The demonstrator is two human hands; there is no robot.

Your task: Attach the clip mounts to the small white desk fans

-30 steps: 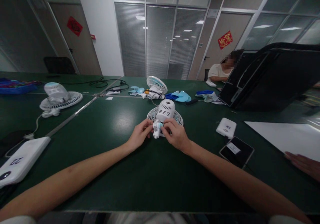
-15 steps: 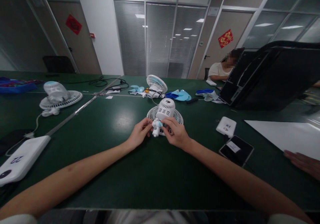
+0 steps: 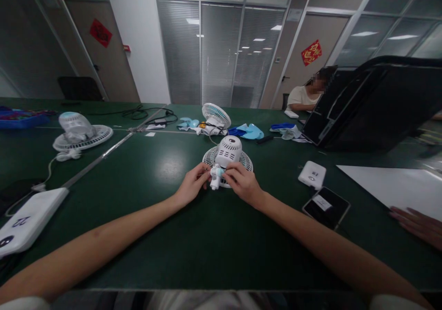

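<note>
A small white electric fan [image 3: 229, 149] rests with its round grille against the table and its motor housing up. Its white neck joint [image 3: 216, 184] points toward me. My left hand [image 3: 193, 181] has its thumb and fingers closed at the left side of this joint; the exact spot under the fingertips is hidden. From the other side, my right hand [image 3: 243, 183] pinches a light blue knob [image 3: 220, 172] on the joint, its fingertips partly covering it.
Another fan [image 3: 78, 132] lies at left beside a white power bank [image 3: 29, 220]. Behind are a third fan [image 3: 216, 116] and light blue blades [image 3: 252, 131]. To the right are a white device [image 3: 312, 174], a black device [image 3: 326, 207], a large black case [image 3: 376, 107] and another person's hand [image 3: 416, 225].
My right fingers have shifted slightly around the light blue knob, covering it differently. My left hand and the fan have stayed almost still.
</note>
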